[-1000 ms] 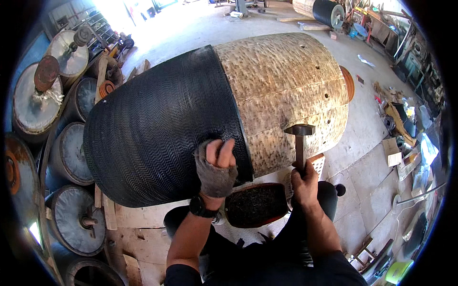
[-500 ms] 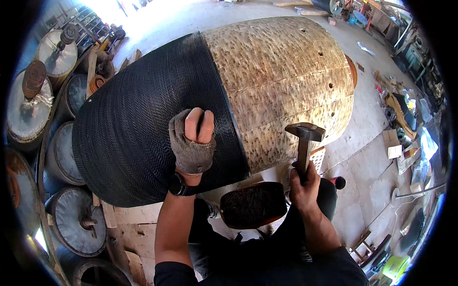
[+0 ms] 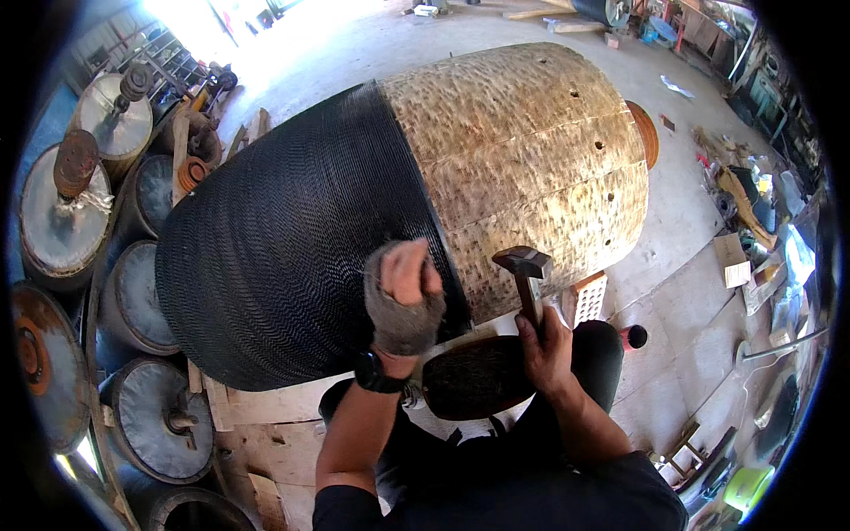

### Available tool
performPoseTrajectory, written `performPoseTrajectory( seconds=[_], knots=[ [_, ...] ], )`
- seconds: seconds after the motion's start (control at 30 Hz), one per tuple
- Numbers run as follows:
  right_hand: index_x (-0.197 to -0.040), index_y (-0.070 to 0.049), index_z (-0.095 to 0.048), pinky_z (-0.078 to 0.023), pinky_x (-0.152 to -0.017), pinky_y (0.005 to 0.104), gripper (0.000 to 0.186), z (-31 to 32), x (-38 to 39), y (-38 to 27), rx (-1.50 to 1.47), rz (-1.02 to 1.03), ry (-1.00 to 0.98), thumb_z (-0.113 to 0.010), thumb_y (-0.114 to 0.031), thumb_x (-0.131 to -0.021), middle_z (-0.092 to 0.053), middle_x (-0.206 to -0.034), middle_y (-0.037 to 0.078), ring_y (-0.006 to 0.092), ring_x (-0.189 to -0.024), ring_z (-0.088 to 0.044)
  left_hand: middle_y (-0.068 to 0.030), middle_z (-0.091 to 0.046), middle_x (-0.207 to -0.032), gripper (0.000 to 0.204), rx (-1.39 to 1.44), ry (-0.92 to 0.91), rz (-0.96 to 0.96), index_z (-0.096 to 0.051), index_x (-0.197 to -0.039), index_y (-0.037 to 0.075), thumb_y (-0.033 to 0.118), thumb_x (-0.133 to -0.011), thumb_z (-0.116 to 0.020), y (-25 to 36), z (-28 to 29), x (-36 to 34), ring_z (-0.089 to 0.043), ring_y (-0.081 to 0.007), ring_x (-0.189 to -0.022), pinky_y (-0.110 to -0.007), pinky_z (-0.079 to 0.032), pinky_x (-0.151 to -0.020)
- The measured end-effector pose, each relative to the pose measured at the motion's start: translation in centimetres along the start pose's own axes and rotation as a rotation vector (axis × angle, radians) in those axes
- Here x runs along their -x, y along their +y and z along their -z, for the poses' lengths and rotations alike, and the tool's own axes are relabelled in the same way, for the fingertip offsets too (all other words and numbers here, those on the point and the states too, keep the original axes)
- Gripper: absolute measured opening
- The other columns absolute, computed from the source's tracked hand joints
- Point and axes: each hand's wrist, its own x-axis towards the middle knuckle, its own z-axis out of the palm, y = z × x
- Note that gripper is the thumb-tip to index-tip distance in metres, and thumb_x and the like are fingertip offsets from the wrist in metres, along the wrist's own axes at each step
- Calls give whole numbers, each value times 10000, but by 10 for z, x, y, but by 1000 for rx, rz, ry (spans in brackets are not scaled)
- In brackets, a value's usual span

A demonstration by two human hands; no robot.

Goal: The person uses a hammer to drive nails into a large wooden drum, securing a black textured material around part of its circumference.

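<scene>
A big drum lies across the view, its right part pale pitted wood (image 3: 522, 133) and its left part wrapped in black, finely ridged toothed covering (image 3: 274, 239). My left hand (image 3: 403, 296), in a grey glove with bare fingertips, is at the covering's right edge. Its fingers are curled; whatever they pinch is hidden and slightly blurred. My right hand (image 3: 547, 354) grips the wooden handle of a hammer (image 3: 529, 288), head up, in front of the wood. Below, between my knees, sits an oval dark container (image 3: 474, 379) with a mass of small dark pieces, too fine to name.
Several metal-ended drums (image 3: 168, 420) stand along the left. A perforated brick (image 3: 589, 299) is under the drum's near right side, with a red and black can (image 3: 633, 337) by my knee. Boards (image 3: 266, 500) lie at lower left. Cardboard (image 3: 732, 261) and scrap line the right.
My left hand has shifted right along the black covering to its edge, fingers now bunched. The hammer and my right hand have moved a little left. The whole view has shifted slightly.
</scene>
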Motion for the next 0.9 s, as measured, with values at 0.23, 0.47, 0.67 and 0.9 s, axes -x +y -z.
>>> performPoseTrajectory(
  seconds=[0.23,0.47,0.67,0.9],
  knots=[
    [-1079,18,-577,-523,-686,369,228,-4,1,2,65,69,-48,-681,-137,-947,-658,-847,214,285,-767,-682,-136,-678,-1051,514,179,-89,184,-508,-1388,47,17,-898,-658,7,-18,36,-674,-265,-971,-417,-524,-887],
    [-1106,9,-573,-522,-644,393,259,-10,-5,2,115,113,-68,-691,-146,-936,-650,-822,213,339,-732,-679,-122,-696,-990,555,260,-181,288,-515,-1394,78,-28,-868,-657,6,-10,21,-694,-242,-931,-375,-556,-832],
    [-1082,11,-566,-509,-631,416,253,-11,-6,-6,115,66,-100,-675,-174,-948,-632,-796,233,375,-729,-667,-118,-692,-968,632,100,-265,203,-505,-1398,101,-69,-814,-677,12,-3,8,-690,-237,-870,-366,-560,-757],
    [-1065,14,-551,-506,-644,433,253,-4,-7,-12,103,82,-108,-617,-219,-990,-617,-794,254,413,-735,-655,-111,-685,-948,666,160,-239,302,-481,-1416,107,-70,-805,-675,14,-3,7,-688,-243,-859,-379,-558,-747]
  ],
)
